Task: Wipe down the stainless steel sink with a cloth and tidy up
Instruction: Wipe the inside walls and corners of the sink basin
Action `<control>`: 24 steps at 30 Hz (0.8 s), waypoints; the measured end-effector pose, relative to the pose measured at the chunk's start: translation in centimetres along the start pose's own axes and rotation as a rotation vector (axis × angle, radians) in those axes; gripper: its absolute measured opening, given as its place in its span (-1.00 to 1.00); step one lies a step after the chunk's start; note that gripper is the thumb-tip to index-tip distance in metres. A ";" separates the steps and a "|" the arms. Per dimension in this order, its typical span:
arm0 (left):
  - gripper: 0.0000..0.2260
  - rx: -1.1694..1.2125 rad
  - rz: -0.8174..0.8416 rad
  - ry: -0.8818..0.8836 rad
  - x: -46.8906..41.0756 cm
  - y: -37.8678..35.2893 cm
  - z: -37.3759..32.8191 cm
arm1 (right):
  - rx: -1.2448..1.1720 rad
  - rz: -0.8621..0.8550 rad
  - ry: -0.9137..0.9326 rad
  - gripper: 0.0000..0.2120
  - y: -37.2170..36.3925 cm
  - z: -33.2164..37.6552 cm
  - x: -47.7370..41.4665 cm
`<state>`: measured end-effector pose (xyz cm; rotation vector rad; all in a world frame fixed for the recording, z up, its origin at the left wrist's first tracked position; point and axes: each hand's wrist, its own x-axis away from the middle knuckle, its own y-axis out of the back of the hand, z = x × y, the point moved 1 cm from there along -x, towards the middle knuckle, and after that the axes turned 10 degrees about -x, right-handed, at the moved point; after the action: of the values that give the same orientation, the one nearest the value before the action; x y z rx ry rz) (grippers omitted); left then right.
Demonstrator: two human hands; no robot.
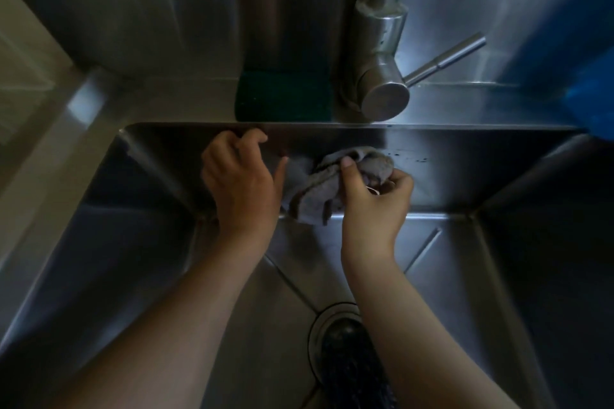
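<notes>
Right hand grips a crumpled grey cloth against the brushed steel back wall of the rectangular sink; I see the left hand beside it, loosely curled, holding nothing.

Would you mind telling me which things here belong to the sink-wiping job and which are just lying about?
For the job: grey cloth, gripped by the right hand; left hand; sink.
Lying about: green sponge; tap; blue object at the right edge.
</notes>
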<state>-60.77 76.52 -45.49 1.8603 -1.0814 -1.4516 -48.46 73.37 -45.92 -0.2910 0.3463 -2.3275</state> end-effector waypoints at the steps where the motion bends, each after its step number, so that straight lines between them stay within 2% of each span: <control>1: -0.53 -0.008 -0.003 -0.008 0.1 0.0 0.0 | -0.011 0.005 -0.006 -0.70 -0.2 0.1 0.0; 6: -0.54 0.003 0.002 -0.021 0.1 -0.3 0.4 | -0.056 0.004 -0.023 -0.68 -2.1 0.4 0.2; 13: -0.59 0.037 -0.001 -0.019 0.0 -0.3 0.5 | 0.007 -0.099 -0.006 -0.63 -3.9 0.2 0.6; 20: -0.59 0.007 -0.010 -0.045 0.1 -0.6 0.7 | 0.050 -0.079 0.104 -0.66 -3.5 -0.8 -0.1; 24: -0.62 -0.016 -0.022 -0.050 0.1 -0.5 0.6 | 0.065 -0.070 0.069 -0.69 -2.8 -2.3 -0.4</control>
<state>-61.18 76.73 -46.15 1.8386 -1.0727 -1.5222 -50.73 75.98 -47.21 -0.1940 0.2982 -2.4166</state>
